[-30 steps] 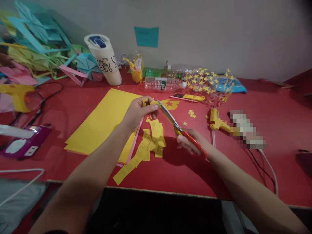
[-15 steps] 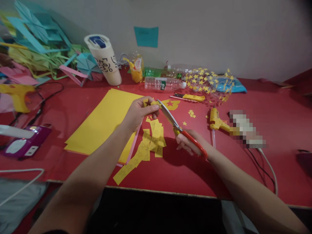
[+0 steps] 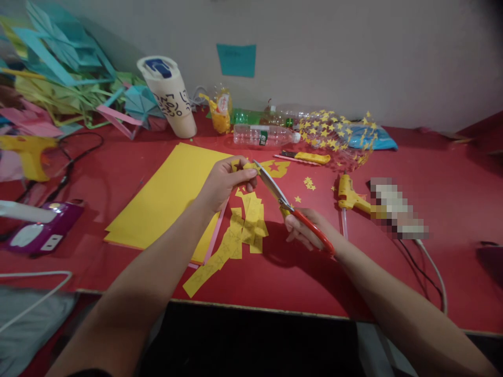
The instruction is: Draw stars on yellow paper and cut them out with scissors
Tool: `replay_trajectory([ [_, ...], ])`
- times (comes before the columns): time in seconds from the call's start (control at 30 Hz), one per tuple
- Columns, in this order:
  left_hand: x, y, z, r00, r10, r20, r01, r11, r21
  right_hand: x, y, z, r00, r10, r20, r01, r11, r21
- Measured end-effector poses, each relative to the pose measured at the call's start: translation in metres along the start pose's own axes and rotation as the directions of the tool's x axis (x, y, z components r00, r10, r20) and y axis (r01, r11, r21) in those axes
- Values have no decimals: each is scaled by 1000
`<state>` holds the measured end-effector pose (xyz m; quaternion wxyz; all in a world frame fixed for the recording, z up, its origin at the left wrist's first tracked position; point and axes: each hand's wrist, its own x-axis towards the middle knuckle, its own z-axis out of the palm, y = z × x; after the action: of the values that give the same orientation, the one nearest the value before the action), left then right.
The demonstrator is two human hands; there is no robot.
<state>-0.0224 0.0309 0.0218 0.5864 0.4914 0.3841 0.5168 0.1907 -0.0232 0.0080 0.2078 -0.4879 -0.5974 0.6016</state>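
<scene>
Between its thumb and fingers my left hand (image 3: 231, 180) pinches a small piece of yellow paper (image 3: 251, 166). The blade tips of the red-handled scissors (image 3: 281, 196) meet the right side of that paper. My right hand (image 3: 304, 228) is closed around the scissors' handles, partly hidden by them. Below my left hand lie yellow paper strips (image 3: 251, 222) with stars drawn on them. A yellow scrap with a star-shaped hole (image 3: 281, 168) lies just behind the blades. Small cut-out stars (image 3: 309, 184) rest to the right of the scissors.
Stacked yellow sheets (image 3: 168, 193) lie at left, near a white tumbler (image 3: 168, 97). Behind are a clear bottle (image 3: 261, 136), a yellow utility knife (image 3: 312, 157) and a star-covered bottle (image 3: 330, 131). A yellow glue gun (image 3: 348, 193) stands right; a purple power strip (image 3: 47, 225) sits left.
</scene>
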Motion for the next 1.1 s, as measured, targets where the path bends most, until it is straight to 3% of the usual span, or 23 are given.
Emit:
replay_trajectory([
  [0.5, 2, -2, -2, 998, -34, -58, 29, 996, -81, 0, -1, -3, 1000, -1, -26, 1, 1000, -7],
  [1.1, 2, 1, -4, 994, -25, -105, 18, 998, -61, 0, -2, -4, 999, -12, -52, 9, 999, -46],
])
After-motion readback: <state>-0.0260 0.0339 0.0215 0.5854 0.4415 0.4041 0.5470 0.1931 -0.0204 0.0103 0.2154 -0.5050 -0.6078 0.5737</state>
